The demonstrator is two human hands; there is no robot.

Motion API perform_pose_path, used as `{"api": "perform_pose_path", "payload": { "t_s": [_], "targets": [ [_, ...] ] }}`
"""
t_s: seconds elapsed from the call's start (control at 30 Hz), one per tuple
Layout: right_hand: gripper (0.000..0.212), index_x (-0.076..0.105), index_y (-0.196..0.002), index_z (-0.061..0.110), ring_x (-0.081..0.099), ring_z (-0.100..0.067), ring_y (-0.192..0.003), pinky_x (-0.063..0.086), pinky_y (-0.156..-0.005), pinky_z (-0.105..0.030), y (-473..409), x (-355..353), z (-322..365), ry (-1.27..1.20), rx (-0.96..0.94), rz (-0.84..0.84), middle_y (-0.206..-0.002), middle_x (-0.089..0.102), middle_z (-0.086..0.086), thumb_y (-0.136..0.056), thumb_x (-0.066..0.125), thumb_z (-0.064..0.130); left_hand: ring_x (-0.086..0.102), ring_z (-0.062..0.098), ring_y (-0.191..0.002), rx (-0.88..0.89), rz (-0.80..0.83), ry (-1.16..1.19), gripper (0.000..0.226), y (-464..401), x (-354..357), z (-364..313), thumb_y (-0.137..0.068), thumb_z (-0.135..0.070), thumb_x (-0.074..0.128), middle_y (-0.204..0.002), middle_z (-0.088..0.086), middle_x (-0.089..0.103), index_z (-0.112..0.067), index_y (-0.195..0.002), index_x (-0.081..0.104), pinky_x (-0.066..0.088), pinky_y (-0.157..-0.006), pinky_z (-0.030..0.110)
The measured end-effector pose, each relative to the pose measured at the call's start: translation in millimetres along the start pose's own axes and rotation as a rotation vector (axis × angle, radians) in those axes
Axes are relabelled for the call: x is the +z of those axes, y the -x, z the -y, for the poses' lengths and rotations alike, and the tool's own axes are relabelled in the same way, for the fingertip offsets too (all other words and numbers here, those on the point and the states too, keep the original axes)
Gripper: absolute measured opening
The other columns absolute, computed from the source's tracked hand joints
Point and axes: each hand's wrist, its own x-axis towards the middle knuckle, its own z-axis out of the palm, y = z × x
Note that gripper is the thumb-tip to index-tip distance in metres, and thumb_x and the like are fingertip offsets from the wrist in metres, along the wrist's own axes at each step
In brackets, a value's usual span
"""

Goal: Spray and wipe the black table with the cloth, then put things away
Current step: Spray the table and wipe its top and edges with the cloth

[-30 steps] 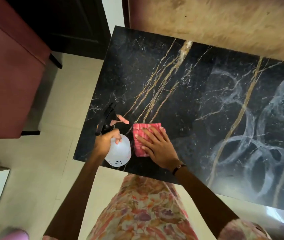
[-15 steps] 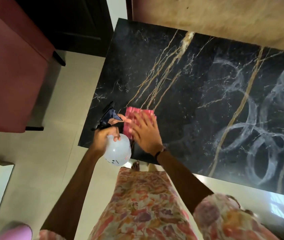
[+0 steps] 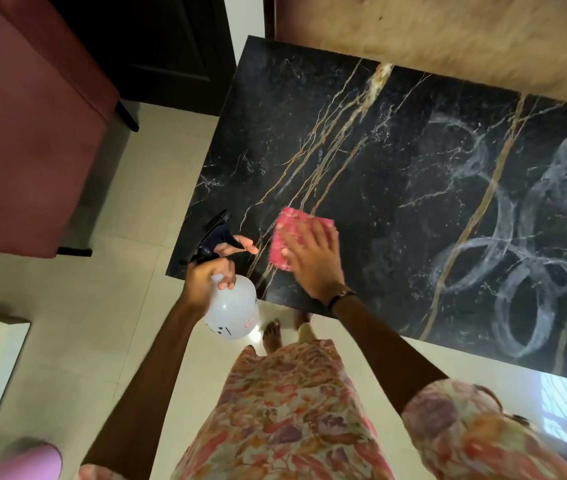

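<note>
Head view: left hand (image 3: 207,277) grip wraps spray bottle (image 3: 232,311), label unreadable; right hand (image 3: 311,259) flat on cloth (image 3: 290,233).

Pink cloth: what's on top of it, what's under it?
The right hand presses flat on the pink cloth, covering its near right part. Under it lies the black table; that patch is hidden.

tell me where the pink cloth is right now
In the head view the pink cloth lies flat on the black table near its left front corner, under the right hand, just right of the spray bottle.
</note>
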Motion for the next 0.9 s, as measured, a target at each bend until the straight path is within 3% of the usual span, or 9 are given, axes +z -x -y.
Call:
{"api": "perform_pose_path", "payload": {
  "t_s": [0.07, 0.17, 0.3, 0.47, 0.53, 0.6, 0.7, 0.8, 0.9],
  "targets": [
    [0.051, 0.038, -0.142, 0.032, 0.032, -0.033, -0.139, 0.015, -0.114, -0.059, 1.6, 8.1, 31.7, 0.049, -0.149, 0.021, -0.149, 0.041, -0.007, -0.098, 0.020, 0.049, 0.036, 0.007, -0.033, 0.028, -0.007, 0.006, 0.047, 7.1, 1.3, -2.1, -0.053, -0.017, 0.055, -0.089, 0.053, 0.038, 0.021, -0.080, 0.051, 0.040, -0.045, 0.022],
    [0.047, 0.038, -0.142, 0.034, 0.031, -0.031, -0.140, 0.009, -0.117, -0.055, 30.3, 18.4, 48.2, 0.022, -0.246, 0.048, -0.147, 0.043, -0.004, -0.099, 0.022, 0.047, 0.033, 0.007, -0.031, 0.028, -0.019, 0.067, 0.022, 18.4, 2.8, -3.9, -0.050, -0.017, 0.057, -0.091, 0.030, 0.041, 0.001, -0.063, 0.059, 0.039, -0.043, 0.021],
    [0.047, 0.031, -0.144, 0.036, 0.032, -0.028, -0.139, 0.020, -0.115, -0.054, 79.5, 16.9, -0.3, 0.074, -0.284, 0.039, -0.147, 0.043, -0.003, -0.100, 0.024, 0.049, 0.035, 0.006, -0.033, 0.019, 0.040, 0.067, 0.045, 23.6, -3.6, 3.0, -0.058, -0.021, 0.055, -0.098, 0.038, 0.040, 0.009, -0.092, 0.058, 0.041, -0.045, 0.020],
    [0.050, 0.024, -0.148, 0.033, 0.026, -0.029, -0.142, 0.015, -0.116, -0.052, 80.0, 3.1, -60.5, 0.105, -0.073, 0.031, -0.153, 0.035, -0.005, -0.100, 0.019, 0.048, 0.037, 0.004, -0.034, 0.019, 0.154, 0.124, 0.033, 31.8, 1.8, 1.8, -0.063, -0.021, 0.054, -0.087, 0.019, 0.065, -0.017, -0.089, 0.074, 0.041, -0.045, 0.019],
    [0.052, 0.025, -0.148, 0.032, 0.026, -0.029, -0.143, 0.014, -0.116, -0.052, 59.7, 2.1, -46.8, 0.061, 0.060, 0.011, -0.153, 0.034, -0.005, -0.100, 0.016, 0.050, 0.037, 0.004, -0.033, 0.000, 0.140, 0.137, 0.035, 32.7, 4.2, 3.0, -0.061, -0.022, 0.055, -0.091, 0.020, 0.055, -0.013, -0.090, 0.073, 0.041, -0.045, 0.019],
    [0.053, 0.034, -0.146, 0.031, 0.029, -0.031, -0.141, 0.013, -0.115, -0.054, 41.8, 4.4, -19.4, 0.006, 0.136, -0.032, -0.152, 0.037, -0.006, -0.099, 0.018, 0.050, 0.036, 0.004, -0.033, 0.010, 0.093, 0.090, 0.041, 32.2, 6.9, 5.9, -0.058, -0.021, 0.055, -0.098, 0.031, 0.043, -0.001, -0.093, 0.064, 0.041, -0.045, 0.019],
    [0.052, 0.041, -0.142, 0.029, 0.035, -0.033, -0.138, 0.017, -0.115, -0.056, 42.9, 14.1, 14.1, 0.011, 0.036, -0.042, -0.147, 0.043, -0.008, -0.097, 0.023, 0.049, 0.035, 0.005, -0.034, 0.034, 0.034, 0.011, 0.043, 31.5, 12.0, 9.6, -0.057, -0.021, 0.053, -0.093, 0.045, 0.044, -0.001, -0.094, 0.063, 0.041, -0.047, 0.020],
    [0.049, 0.035, -0.144, 0.032, 0.031, -0.032, -0.140, 0.014, -0.117, -0.056, 82.1, 21.2, 7.2, 0.057, -0.114, 0.007, -0.148, 0.041, -0.006, -0.099, 0.024, 0.048, 0.035, 0.005, -0.035, 0.010, 0.021, 0.024, 0.041, 30.0, 16.7, 10.4, -0.055, -0.022, 0.055, -0.102, 0.032, 0.044, -0.005, -0.091, 0.065, 0.041, -0.046, 0.019],
    [0.048, 0.027, -0.146, 0.034, 0.025, -0.029, -0.143, 0.013, -0.116, -0.054, 129.1, 21.0, -35.0, 0.076, -0.114, 0.001, -0.152, 0.036, -0.005, -0.101, 0.023, 0.047, 0.037, 0.005, -0.034, 0.009, 0.008, 0.020, 0.046, 27.9, 20.3, 10.6, -0.055, -0.024, 0.056, -0.105, 0.028, 0.042, -0.001, -0.094, 0.061, 0.041, -0.045, 0.018]
  ]
}}
